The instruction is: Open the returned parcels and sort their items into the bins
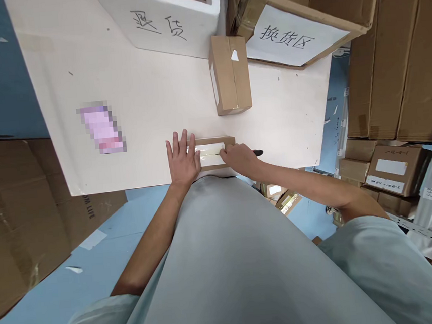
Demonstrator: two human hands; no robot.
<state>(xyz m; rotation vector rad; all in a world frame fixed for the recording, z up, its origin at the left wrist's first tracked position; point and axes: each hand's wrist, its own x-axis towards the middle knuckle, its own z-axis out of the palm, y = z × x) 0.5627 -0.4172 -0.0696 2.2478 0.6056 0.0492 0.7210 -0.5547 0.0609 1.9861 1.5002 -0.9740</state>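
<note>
A small flat cardboard box [230, 140] with a white label [210, 160] and clear tape lies at the table's front edge, close to my body. My left hand [183, 161] presses on the box's left end, fingers stretched out and apart. At the box's right end, my right hand [240, 158] is closed around a black-handled cutter [259, 152]. The handle's end sticks out behind the hand to the right. Most of the cutter is hidden by my fingers, which rest at the taped middle of the box.
Beyond the flat box stands a taller taped carton [231, 75]. A white foam box [174, 27] and a large open carton [303, 33] with handwritten signs line the back. A blurred pink object [102, 129] lies left on the white table [139, 103]. Shelved cartons [388, 167] are at right.
</note>
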